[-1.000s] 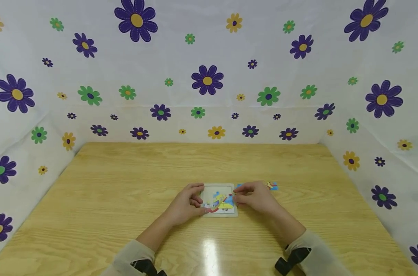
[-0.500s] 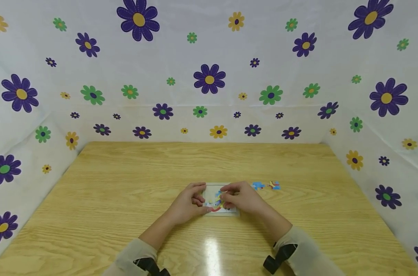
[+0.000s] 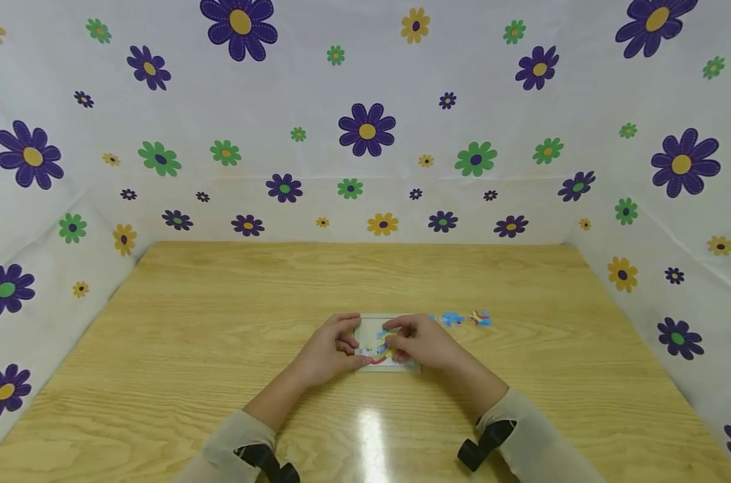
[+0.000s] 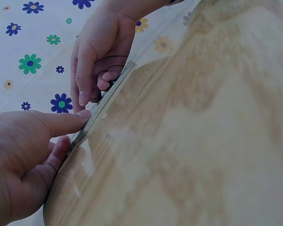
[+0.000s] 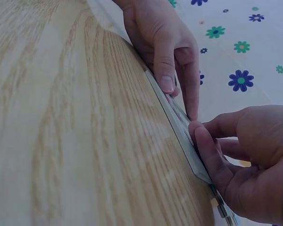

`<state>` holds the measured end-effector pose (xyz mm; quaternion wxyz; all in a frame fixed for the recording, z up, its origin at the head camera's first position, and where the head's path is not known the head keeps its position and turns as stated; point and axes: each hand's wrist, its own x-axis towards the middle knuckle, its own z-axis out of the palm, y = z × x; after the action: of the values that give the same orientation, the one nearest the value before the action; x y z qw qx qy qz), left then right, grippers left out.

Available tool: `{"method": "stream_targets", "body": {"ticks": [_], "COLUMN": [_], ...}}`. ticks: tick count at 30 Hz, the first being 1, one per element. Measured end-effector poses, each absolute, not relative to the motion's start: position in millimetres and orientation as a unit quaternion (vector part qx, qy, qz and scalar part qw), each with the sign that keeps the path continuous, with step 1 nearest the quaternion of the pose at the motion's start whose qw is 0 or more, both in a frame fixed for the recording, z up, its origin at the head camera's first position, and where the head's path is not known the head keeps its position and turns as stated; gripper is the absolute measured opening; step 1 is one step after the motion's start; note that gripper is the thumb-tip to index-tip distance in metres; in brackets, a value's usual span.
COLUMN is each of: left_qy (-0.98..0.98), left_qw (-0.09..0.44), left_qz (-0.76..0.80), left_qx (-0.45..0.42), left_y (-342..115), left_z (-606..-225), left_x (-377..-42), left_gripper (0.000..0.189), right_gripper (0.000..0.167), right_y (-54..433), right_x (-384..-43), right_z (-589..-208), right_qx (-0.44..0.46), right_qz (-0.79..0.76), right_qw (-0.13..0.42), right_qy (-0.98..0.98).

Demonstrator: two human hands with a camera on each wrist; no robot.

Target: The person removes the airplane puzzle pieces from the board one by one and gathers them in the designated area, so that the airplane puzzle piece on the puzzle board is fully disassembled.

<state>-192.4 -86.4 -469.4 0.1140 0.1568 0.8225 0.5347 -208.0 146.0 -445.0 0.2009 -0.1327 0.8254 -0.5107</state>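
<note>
A small square puzzle tray [image 3: 370, 330] with a pale rim lies on the wooden table between the hands. My left hand [image 3: 329, 350] grips its left side, thumb on the lower left corner and fingers along the edge. Inside the tray, colourful puzzle pieces [image 3: 380, 348] in blue, yellow and red fill the lower part; the upper left shows bare backing. My right hand [image 3: 430, 343] reaches over the tray's right side, thumb and index finger pinching at a puzzle piece mostly hidden behind the fingers. In the right wrist view, these fingertips [image 5: 198, 131] are close together at the tray.
Just right of the tray lie a blue puzzle piece [image 3: 452, 319] and a red, yellow and blue one [image 3: 479, 318]. A bit of blue shows beside the right hand. Flower-printed white cloth [image 3: 365, 168] walls the table [image 3: 251, 282] at the back and sides.
My right hand has moved left from the tray's right edge to over the pieces inside it, and stays there over the last half second. The left hand keeps its hold.
</note>
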Motion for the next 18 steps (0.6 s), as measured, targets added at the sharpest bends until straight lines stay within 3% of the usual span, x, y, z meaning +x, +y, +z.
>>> {"method": "stream_targets", "body": {"ticks": [11, 18], "left_qy": [0.830, 0.829], "left_qw": [0.112, 0.110], "left_qz": [0.521, 0.523], "left_qx": [0.163, 0.161], "left_y": [-87.6, -86.6], "left_z": [-468.3, -468.8], "left_x": [-193.4, -192.6], "left_gripper": [0.074, 0.074], "right_gripper": [0.029, 0.016], "right_y": [143.8, 148.0], "right_x": [-208.5, -206.6], "right_z": [-445.9, -438.1], "right_qx": [-0.101, -0.102], "right_qz": [-0.547, -0.503], "right_qw": [0.170, 0.129], "right_qy": [0.814, 0.848]}}
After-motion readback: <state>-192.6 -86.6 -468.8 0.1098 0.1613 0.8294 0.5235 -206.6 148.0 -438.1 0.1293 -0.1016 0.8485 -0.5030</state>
